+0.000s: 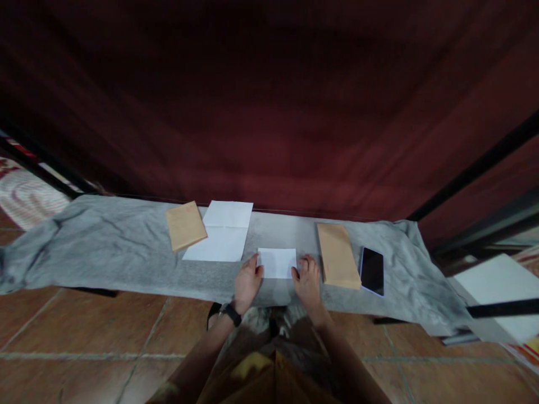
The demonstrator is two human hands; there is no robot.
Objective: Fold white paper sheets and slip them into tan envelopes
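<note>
A small folded sheet of white paper point(277, 262) lies on the grey cloth in front of me. At its left edge, my left hand point(246, 284) grips the paper, with the thumb on the lower left side. My right hand point(309, 282) rests at the opposite edge, its thumb at the lower right corner and its bent fingers apart on the cloth. Close beside that hand lies a stack of brown envelopes point(339, 255). Farther left is a larger white sheet point(225, 238) with a crease across it, partly under a brown envelope point(185, 225).
A dark-screened phone point(373, 271) lies right of the envelope stack. Grey cloth point(118, 241) covers the long narrow table. A dark red curtain point(269, 140) hangs behind it, between dark frame bars point(475, 168). Below is a tiled floor point(96, 325).
</note>
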